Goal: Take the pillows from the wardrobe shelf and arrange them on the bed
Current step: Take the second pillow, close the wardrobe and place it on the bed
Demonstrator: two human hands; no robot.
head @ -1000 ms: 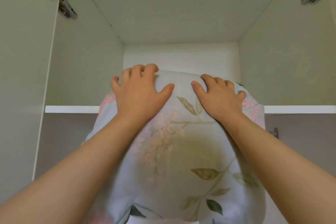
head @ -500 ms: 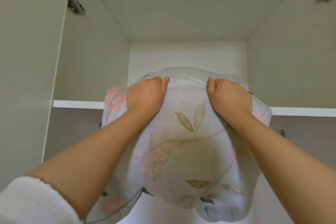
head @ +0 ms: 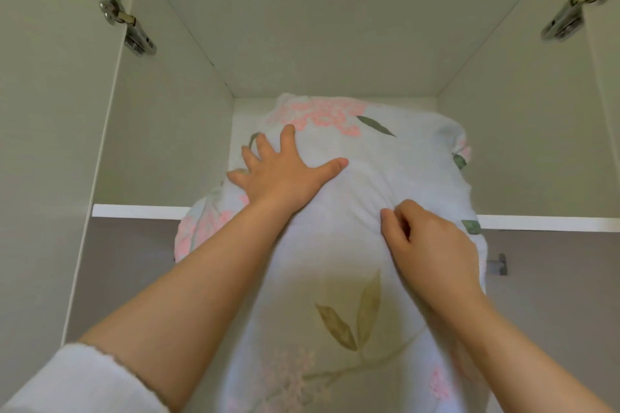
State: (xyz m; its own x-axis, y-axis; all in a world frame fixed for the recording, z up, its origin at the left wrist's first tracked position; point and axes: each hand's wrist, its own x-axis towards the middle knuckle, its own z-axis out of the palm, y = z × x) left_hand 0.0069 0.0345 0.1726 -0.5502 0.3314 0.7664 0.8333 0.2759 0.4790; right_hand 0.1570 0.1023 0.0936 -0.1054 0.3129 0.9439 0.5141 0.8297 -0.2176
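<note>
A pale blue pillow (head: 385, 161) with pink flowers and green leaves lies on the white wardrobe shelf (head: 134, 211). Its far end rests deep in the compartment, and its near end hangs down over the shelf's front edge towards me. My left hand (head: 285, 174) lies flat on the pillow's upper left part with its fingers spread. My right hand (head: 429, 245) is lower and to the right, just below the shelf edge, with fingers curled into the pillow's fabric. I cannot see whether a second pillow lies behind.
The compartment's side walls stand close on both sides of the pillow. Metal door hinges sit at the upper left (head: 129, 22) and upper right (head: 570, 10). A small metal bracket (head: 498, 264) sticks out below the shelf at the right. The bed is out of view.
Half a second ago both fists gripped the pillow's top fold. My left hand has since opened and slid up the pillow, and my right hand has dropped lower. More of the pillow's far end shows.
</note>
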